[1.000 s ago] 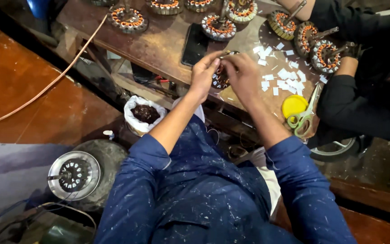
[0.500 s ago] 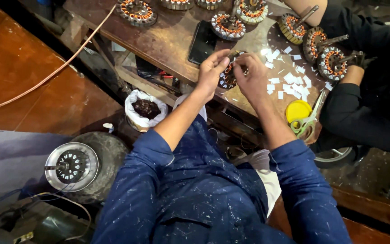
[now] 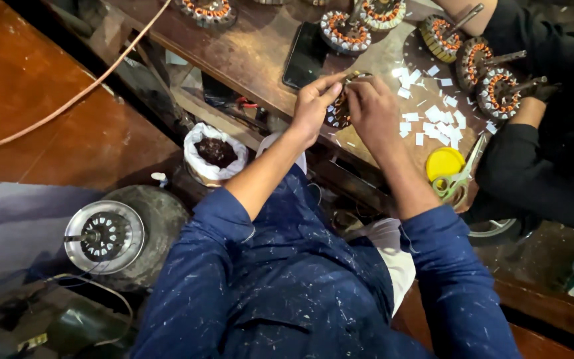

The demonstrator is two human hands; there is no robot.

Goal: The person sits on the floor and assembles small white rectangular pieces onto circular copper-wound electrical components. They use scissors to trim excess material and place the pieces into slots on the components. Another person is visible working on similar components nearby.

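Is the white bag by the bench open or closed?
Open. The white bag has its top rolled back, and dark stuff shows inside.

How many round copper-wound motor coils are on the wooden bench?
7, maybe more beyond the top edge. One between the left hand and right hand, one far left, two top middle, three at right.
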